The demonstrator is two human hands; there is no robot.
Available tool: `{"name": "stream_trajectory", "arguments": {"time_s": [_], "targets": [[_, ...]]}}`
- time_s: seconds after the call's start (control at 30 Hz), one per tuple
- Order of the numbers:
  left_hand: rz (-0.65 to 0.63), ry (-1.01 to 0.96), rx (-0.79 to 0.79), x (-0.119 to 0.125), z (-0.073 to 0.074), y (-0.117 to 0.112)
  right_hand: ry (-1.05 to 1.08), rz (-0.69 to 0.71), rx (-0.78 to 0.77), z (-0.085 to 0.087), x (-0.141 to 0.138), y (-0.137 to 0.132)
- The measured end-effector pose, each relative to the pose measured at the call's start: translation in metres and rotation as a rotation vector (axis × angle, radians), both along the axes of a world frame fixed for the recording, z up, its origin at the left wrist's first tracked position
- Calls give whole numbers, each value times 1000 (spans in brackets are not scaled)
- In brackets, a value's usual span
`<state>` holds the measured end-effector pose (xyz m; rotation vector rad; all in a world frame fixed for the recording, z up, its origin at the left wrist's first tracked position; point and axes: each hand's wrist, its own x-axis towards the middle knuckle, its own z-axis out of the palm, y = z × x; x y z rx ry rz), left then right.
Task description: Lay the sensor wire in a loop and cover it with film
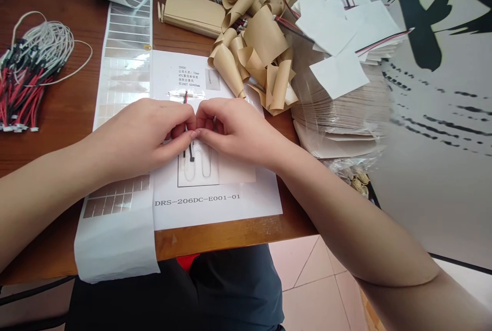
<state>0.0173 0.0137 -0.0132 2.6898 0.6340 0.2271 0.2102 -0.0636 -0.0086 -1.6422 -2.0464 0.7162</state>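
My left hand (159, 128) and my right hand (234, 128) meet over a printed sheet (215, 213), thumbs and fingers pinched together tip to tip. Between the fingertips is a thin wire lead; its red and black end (186, 97) sticks out above them, and a black piece (191, 154) hangs below. The fingers hide the middle of it. Under my hands, the sheet carries a framed area with a looped pale wire (206, 167) and a pale square patch (237, 167).
A strip of clear labels (128, 28) runs along the left of the sheet. Farther left lies a bundle of wire leads (36, 69). Behind are stacked brown paper (192, 13) and curled brown pieces (265, 36). White cards (338, 72) with wires top a wrapped stack (342, 116) at right.
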Motion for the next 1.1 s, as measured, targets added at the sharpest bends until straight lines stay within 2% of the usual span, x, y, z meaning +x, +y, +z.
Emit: {"name": "stream_trajectory", "arguments": {"time_s": [0.2, 0.53, 1.1], "targets": [[-5, -26, -7, -2, -4, 1, -14, 0, 3, 0, -1, 0], [27, 42, -2, 3, 2, -2, -133, 5, 78, -5, -4, -2], [37, 71, 43, 1, 0, -2, -172, -16, 34, -1, -6, -5]]}}
